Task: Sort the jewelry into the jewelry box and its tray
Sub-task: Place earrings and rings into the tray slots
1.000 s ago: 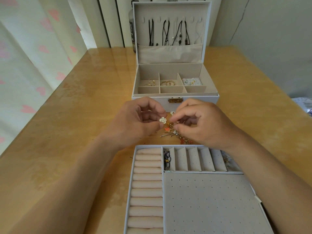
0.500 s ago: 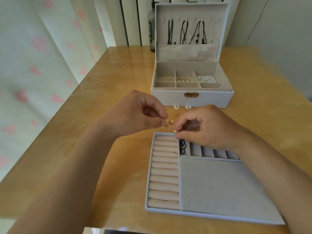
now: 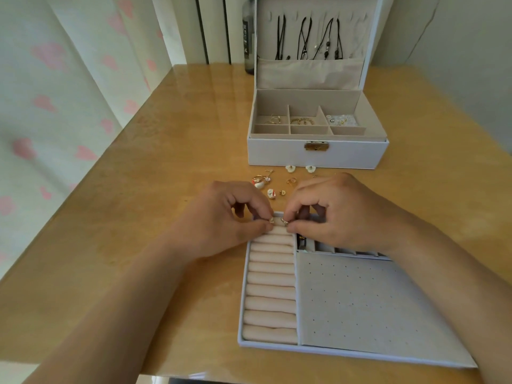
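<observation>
Currently you are pinching a small gold piece [image 3: 271, 220] between the thumb and forefinger of your left hand [image 3: 221, 220], and you are gripping a gold ring [image 3: 284, 220] the same way in your right hand [image 3: 340, 217]. Both items are sitting at your fingertips, over the far end of the ring rolls [image 3: 271, 273] in the tray [image 3: 241, 314]; whether they are touching a roll I cannot tell. Filed so far: necklaces [image 3: 304, 37] are hanging in the lid of the jewelry box [image 3: 315, 153] beyond your fingers, gold items are lying in its compartments, and a dark item [image 3: 302, 241] is showing just under your right fingers. Outstanding: loose pieces [image 3: 260, 182] are waiting on the table [image 3: 166, 189] just past your fingertips, and the rolls and perforated panel [image 3: 360, 300] nearer you are showing nothing yet. You are, I judge, roughly midway.
</observation>
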